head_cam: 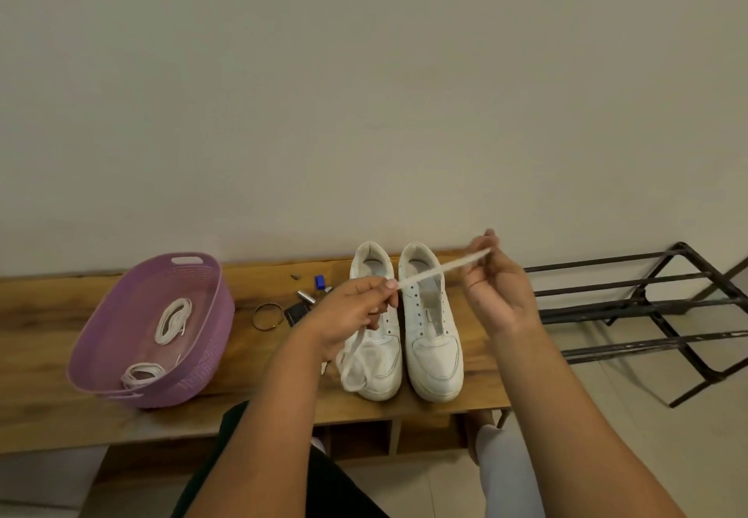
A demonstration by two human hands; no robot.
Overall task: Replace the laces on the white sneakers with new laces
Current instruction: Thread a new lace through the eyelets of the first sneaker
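Two white sneakers stand side by side on the wooden bench, toes toward me: the left sneaker and the right sneaker, whose eyelets show no lace. A white lace is stretched above them between my hands. My left hand pinches it near the middle, and the rest hangs in a loop over the left sneaker's toe. My right hand pinches the lace's far end. A purple basket at the left holds two coiled white laces.
Small items lie on the bench between basket and sneakers: a metal bangle, a blue-capped object, a small silver cylinder and a dark object. A black metal shoe rack stands to the right. A wall rises right behind.
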